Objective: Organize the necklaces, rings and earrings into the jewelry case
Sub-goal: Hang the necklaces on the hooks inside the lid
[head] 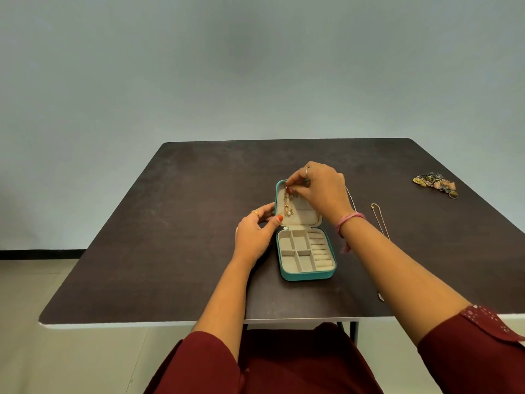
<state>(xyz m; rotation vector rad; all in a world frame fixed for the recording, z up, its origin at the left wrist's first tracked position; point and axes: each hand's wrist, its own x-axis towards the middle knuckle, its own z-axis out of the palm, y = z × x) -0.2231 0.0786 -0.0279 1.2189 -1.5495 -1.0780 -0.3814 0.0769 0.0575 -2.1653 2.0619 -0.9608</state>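
Note:
A teal jewelry case [305, 275] lies open on the dark table, its beige tray divided into compartments and ring rolls, all bare. Its lid [305, 216] stands up behind the tray. A gold necklace with a pearl [288, 206] hangs against the lid's inside. My right hand [319, 189] pinches the top of that necklace at the lid's upper edge. My left hand [255, 234] grips the lid's left edge, thumb on its inner face. Right of the case lie a thin gold chain necklace [379, 220] and a silver chain [350, 199], partly hidden by my right wrist.
A heap of rings and earrings [436, 183] sits at the table's far right. The table [184, 237] ends close to my lap at its near edge [142, 325]. A plain wall stands behind.

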